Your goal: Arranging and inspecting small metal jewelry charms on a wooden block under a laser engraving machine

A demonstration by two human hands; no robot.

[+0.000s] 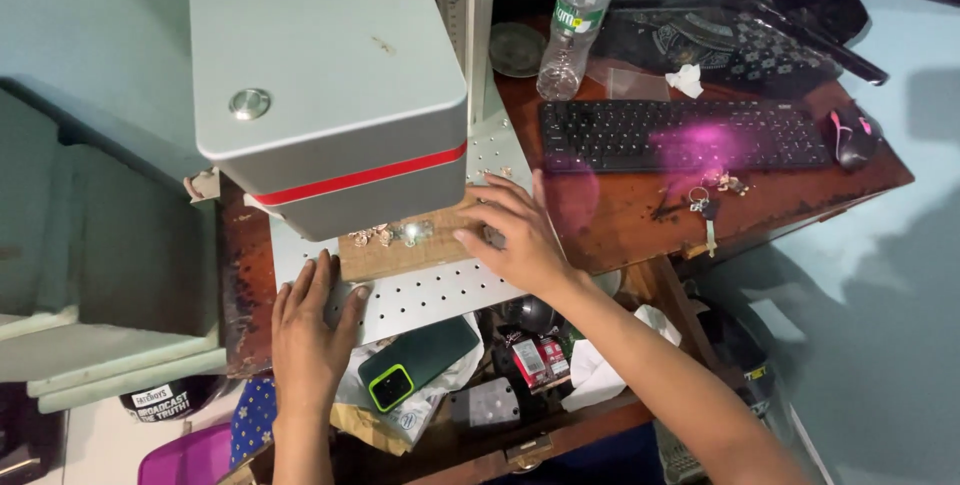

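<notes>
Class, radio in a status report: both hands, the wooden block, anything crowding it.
Left hand flat on perforated metal plate, empty. Right hand touching wooden block, fingers spread. Small metal pieces on block; grey machine head overhangs it.

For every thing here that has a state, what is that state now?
Plastic bottle: upright, capped, almost empty.
Phone: face down, screen hidden.
Drawer: open, full of small things.
Wooden block: flat on the perforated plate.
Left hand: flat, fingers open.
Right hand: touching the block.
</notes>
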